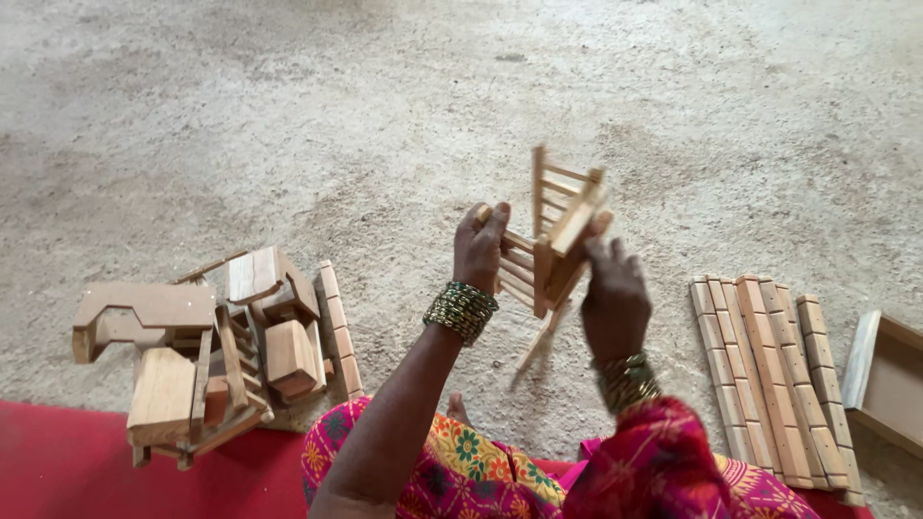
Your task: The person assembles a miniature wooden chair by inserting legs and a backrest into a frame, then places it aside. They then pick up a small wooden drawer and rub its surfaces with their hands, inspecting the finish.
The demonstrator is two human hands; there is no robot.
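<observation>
Both hands' fingers point(496, 223) grip a small wooden chair point(556, 245), tilted, long axis nearly upright.

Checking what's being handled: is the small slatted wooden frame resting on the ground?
No, the small slatted wooden frame is held up off the floor by the left hand and right hand.

Floor woodcraft workshop, wooden slats point(769, 375), stacked wooden pieces point(221, 346)
</observation>
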